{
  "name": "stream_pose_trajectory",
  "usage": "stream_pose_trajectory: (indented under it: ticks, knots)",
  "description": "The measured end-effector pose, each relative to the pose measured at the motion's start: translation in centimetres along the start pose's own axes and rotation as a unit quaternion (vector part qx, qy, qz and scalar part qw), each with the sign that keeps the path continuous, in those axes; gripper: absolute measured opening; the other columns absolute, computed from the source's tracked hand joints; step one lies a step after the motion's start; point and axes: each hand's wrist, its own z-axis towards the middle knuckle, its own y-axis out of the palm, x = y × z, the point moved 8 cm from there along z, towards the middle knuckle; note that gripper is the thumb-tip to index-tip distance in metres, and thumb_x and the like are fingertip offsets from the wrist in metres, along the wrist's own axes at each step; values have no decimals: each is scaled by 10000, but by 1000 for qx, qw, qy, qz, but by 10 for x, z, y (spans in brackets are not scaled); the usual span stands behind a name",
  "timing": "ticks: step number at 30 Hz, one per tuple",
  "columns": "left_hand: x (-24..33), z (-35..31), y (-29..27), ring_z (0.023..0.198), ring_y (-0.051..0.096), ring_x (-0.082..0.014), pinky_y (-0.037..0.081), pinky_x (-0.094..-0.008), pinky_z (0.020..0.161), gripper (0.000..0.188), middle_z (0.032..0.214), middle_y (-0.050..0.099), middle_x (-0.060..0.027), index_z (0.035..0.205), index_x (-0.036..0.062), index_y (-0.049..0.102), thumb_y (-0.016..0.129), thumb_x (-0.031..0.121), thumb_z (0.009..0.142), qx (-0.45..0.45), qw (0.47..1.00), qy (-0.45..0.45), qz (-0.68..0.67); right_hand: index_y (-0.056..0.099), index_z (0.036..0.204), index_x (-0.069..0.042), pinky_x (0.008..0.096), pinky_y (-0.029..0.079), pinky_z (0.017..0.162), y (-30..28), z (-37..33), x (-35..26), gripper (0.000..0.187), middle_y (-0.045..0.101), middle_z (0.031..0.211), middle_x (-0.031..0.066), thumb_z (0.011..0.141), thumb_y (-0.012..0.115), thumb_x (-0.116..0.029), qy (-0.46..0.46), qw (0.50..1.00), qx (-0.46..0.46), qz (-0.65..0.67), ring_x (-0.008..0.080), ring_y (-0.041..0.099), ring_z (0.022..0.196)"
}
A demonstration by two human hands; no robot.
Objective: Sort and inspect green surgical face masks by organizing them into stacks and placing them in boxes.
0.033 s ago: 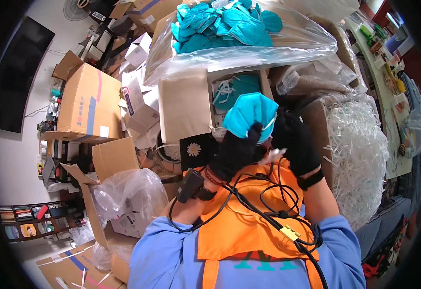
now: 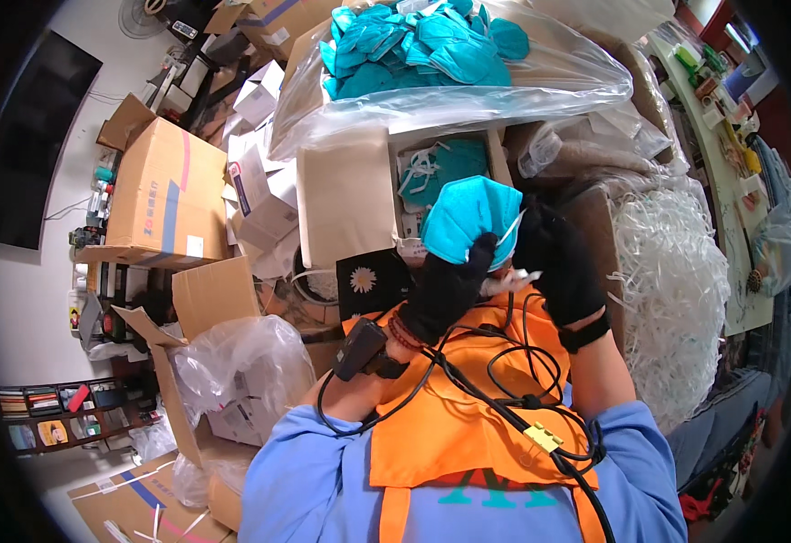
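Note:
A teal folded face mask (image 2: 468, 215) is held up in front of my chest. My left hand (image 2: 450, 291), in a black glove, grips its lower edge, thumb across the front. At the mask's right edge, my black-gloved right hand (image 2: 558, 262) has its fingers closed, and a white strap (image 2: 508, 232) runs from the mask toward its fingertips. The exact pinch is hidden by dark fingers. Whitish strap ends (image 2: 513, 281) show between my hands. Just beyond, an open carton (image 2: 345, 199) contains more teal masks (image 2: 457, 163) with white straps.
A clear plastic bag (image 2: 558, 90) holding a heap of teal masks (image 2: 422, 45) lies at the far side. White strips (image 2: 671, 290) fill a bag at right. Cardboard boxes (image 2: 173, 195) stand at left. Black cables (image 2: 495, 407) hang over my orange apron (image 2: 431, 434).
Very little differs. The mask and my left hand have shifted very slightly, and the whitish strap ends between my hands have moved a little up and left.

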Motion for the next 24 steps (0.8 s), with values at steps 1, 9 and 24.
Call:
stream_pose_trajectory:
  ticks: [1,9,24]
  knots:
    - [9,-3,3,1001,601,-276,467,-365,860,272,1097,624,-137,1183,11,567,538,175,968,14,1000,10,-7,552,1160,-18,292,488,788,-7,4,2,252,619,1017,75,930,561,-119,-21,999,-16,-23,149,601,935]
    - [37,-18,18,1015,605,-205,469,-319,889,324,1147,621,-113,1250,18,555,585,125,945,21,993,31,-115,480,1292,-29,300,487,892,-16,7,-13,359,605,1157,57,949,552,-105,-7,995,2,97,138,591,1043]
    - [-24,19,-31,721,564,-71,484,-257,632,203,901,602,-1,1028,42,591,576,233,960,94,935,-166,-298,700,842,-38,269,464,660,42,-10,-60,136,640,805,104,888,606,-124,-268,839,5,-474,137,610,740]
